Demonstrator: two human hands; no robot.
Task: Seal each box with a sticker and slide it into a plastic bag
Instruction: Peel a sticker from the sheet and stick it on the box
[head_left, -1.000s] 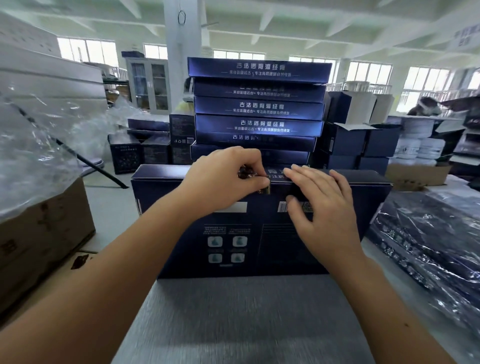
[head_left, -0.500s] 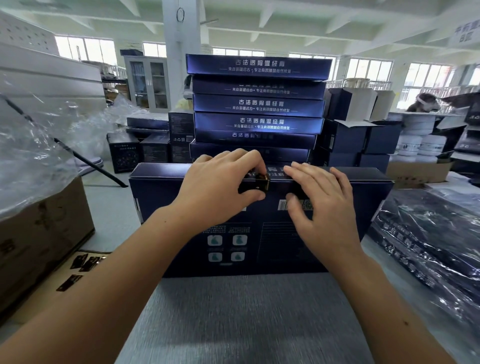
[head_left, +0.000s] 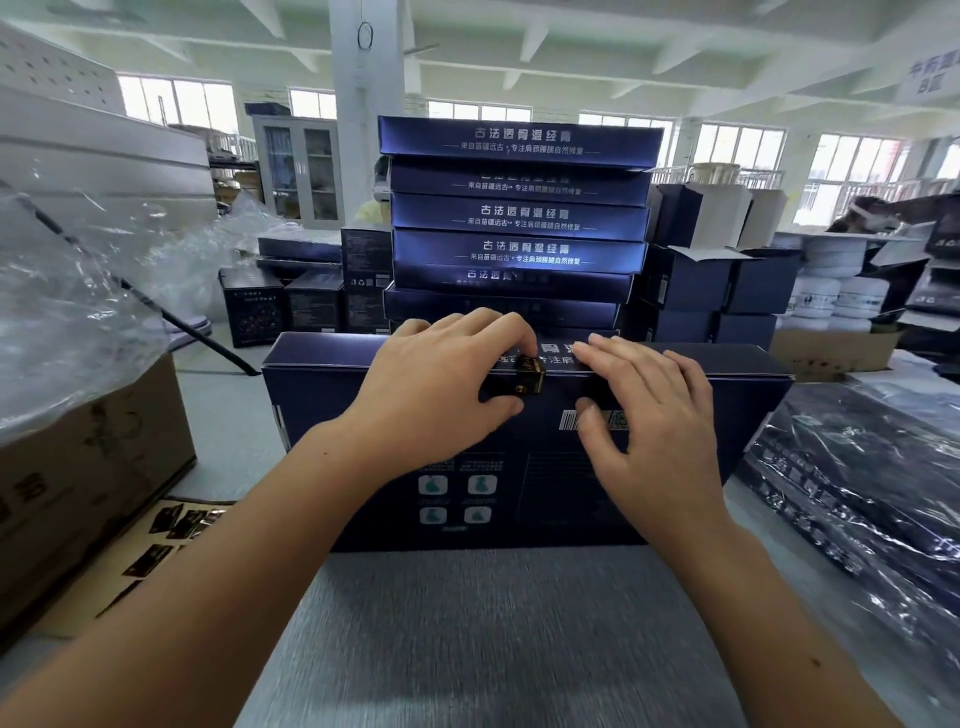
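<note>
Sticker sheet (head_left: 171, 525) lies at lower left. Dark blue box (head_left: 322, 405) stands upright on the grey table (head_left: 493, 634). Left hand (head_left: 441, 384) pinches a black-and-gold sticker (head_left: 519, 376) over its top front edge. Right hand (head_left: 649, 410), fingers spread flat, presses the box just beside.

Matt navy cardboard box (head_left: 363, 415); glossy black-gold sticker (head_left: 524, 375); crinkly clear plastic bags (head_left: 857, 493); brown corrugated carton (head_left: 88, 467).

Daylight is pouring in through a row of windows (head_left: 176, 106) running along the far wall. A white pillar (head_left: 363, 104) is rising to a pale beamed ceiling (head_left: 571, 47). A grey cabinet (head_left: 298, 171) with glass doors is standing just left of the pillar. A grey tabletop (head_left: 493, 649) is filling the foreground.
</note>
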